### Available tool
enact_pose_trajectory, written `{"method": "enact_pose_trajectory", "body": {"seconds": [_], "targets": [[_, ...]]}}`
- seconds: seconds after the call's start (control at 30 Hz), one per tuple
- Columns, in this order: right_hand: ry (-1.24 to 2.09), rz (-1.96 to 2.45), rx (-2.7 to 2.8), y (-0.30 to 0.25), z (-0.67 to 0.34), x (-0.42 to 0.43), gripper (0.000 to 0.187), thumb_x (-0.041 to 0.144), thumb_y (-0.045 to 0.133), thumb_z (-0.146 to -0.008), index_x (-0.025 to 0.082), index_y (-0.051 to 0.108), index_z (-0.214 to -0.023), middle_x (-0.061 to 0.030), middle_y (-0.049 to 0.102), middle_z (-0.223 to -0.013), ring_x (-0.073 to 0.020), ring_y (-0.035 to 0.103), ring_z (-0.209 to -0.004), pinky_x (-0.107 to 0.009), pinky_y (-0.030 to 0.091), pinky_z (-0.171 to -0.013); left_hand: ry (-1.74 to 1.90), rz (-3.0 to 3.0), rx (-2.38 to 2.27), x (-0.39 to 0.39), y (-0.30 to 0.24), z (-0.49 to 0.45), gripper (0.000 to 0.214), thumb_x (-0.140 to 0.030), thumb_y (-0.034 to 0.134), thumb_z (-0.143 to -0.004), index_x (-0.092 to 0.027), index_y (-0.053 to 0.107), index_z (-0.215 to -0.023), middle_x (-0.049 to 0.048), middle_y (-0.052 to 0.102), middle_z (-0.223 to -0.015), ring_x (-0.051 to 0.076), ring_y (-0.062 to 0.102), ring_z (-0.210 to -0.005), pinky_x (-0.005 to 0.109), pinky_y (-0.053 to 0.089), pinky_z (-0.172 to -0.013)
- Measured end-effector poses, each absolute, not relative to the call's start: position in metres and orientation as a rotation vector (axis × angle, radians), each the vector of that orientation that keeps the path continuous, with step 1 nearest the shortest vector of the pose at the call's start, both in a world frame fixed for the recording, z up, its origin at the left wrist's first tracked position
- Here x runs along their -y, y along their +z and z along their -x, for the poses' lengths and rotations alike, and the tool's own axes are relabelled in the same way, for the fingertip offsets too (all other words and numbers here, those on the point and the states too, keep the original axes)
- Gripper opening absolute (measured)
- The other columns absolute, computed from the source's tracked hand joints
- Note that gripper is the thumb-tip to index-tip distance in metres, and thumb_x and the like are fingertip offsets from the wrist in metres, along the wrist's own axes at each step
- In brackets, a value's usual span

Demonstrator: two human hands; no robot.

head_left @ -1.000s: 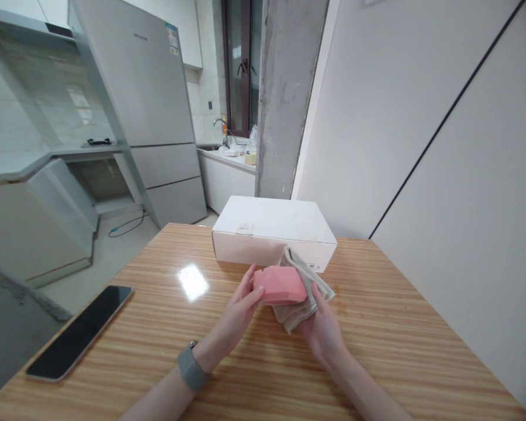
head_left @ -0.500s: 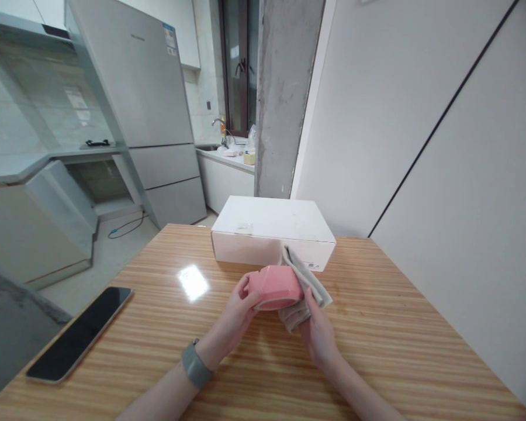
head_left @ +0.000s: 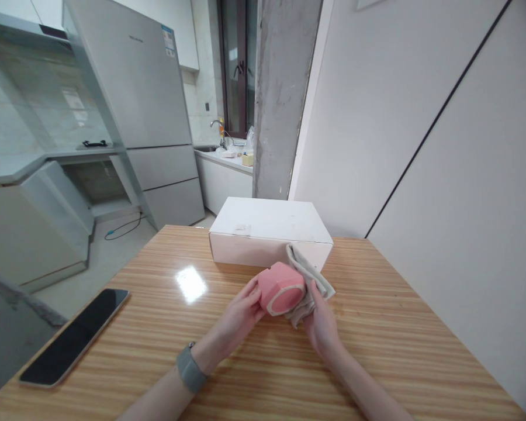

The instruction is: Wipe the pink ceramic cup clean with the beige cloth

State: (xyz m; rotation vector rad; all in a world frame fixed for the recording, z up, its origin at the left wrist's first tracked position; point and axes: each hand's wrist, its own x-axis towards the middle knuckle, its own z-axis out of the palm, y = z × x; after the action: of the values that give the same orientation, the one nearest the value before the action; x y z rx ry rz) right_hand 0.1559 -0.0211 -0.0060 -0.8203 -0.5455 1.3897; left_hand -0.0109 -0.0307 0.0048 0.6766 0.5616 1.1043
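A pink ceramic dish point(head_left: 280, 279), which looks like an ashtray with a notch in its rim, is tilted so that its round base ring faces me. My left hand point(head_left: 244, 304) grips its left side above the table. In my right hand point(head_left: 322, 321) is a folded light-grey cloth point(head_left: 309, 278), pressed against the dish's right side. The fingers of that hand are partly hidden by the cloth. The inside of the dish is turned away from view.
Just behind the hands, a white cardboard box point(head_left: 269, 219) lies on the wood-grain table point(head_left: 158, 327). A black-screened phone point(head_left: 76, 336) rests near the table's left edge. Beyond stand a silver refrigerator point(head_left: 134, 88) and a sink counter point(head_left: 228, 169); a white wall point(head_left: 464, 204) is at the right.
The dish has turned in my left hand, so its base now faces me more fully. Both hands have shifted slightly to the right, and the cloth stays against the dish's side.
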Motion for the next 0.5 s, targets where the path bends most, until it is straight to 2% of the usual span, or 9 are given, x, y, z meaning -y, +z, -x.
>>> {"method": "enact_pose_trajectory", "body": {"seconds": [0.17, 0.3, 0.4, 0.5], "targets": [[1.440, 0.826, 0.466, 0.009, -0.156, 0.021, 0.037, 0.048, 0.074, -0.076, 0.021, 0.075, -0.100, -0.0043, 0.079, -0.103, -0.0269, 0.069, -0.109, -0.038, 0.054, -0.095, 1.112, -0.868, -0.708, 0.033, 0.007, 0.014, 0.043, -0.040, 0.067, -0.085, -0.021, 0.063, -0.124, 0.0116, 0.066, -0.124, 0.026, 0.063, -0.108, 0.038, 0.047, -0.092], [1.610, 0.796, 0.424, 0.013, -0.151, 0.025, 0.030, 0.045, 0.072, -0.077, 0.020, 0.076, -0.093, -0.0065, 0.080, -0.101, -0.0288, 0.066, -0.116, -0.042, 0.049, -0.102, 1.194, -1.056, -0.789, 0.035, 0.007, 0.013, 0.045, -0.047, 0.077, -0.073, -0.018, 0.070, -0.108, 0.0120, 0.069, -0.115, 0.030, 0.060, -0.110, 0.040, 0.044, -0.098], [1.680, 0.757, 0.396, 0.013, -0.146, 0.029, 0.031, 0.043, 0.068, -0.080, 0.019, 0.076, -0.097, -0.0061, 0.079, -0.106, -0.0278, 0.065, -0.116, -0.043, 0.045, -0.106, 1.258, -1.055, -0.706, 0.040, 0.012, 0.011, 0.074, -0.052, 0.083, -0.063, -0.022, 0.060, -0.127, 0.0134, 0.059, -0.134, 0.033, 0.052, -0.124, 0.041, 0.039, -0.105], [1.720, 0.717, 0.452, 0.011, -0.141, 0.032, 0.036, 0.045, 0.067, -0.082, 0.019, 0.074, -0.106, -0.0063, 0.076, -0.114, -0.0267, 0.065, -0.117, -0.042, 0.045, -0.107, 1.280, -1.029, -0.598, 0.044, 0.017, 0.011, 0.094, -0.052, 0.084, -0.061, -0.029, 0.045, -0.143, 0.0107, 0.042, -0.152, 0.033, 0.040, -0.137, 0.040, 0.031, -0.113]]}}
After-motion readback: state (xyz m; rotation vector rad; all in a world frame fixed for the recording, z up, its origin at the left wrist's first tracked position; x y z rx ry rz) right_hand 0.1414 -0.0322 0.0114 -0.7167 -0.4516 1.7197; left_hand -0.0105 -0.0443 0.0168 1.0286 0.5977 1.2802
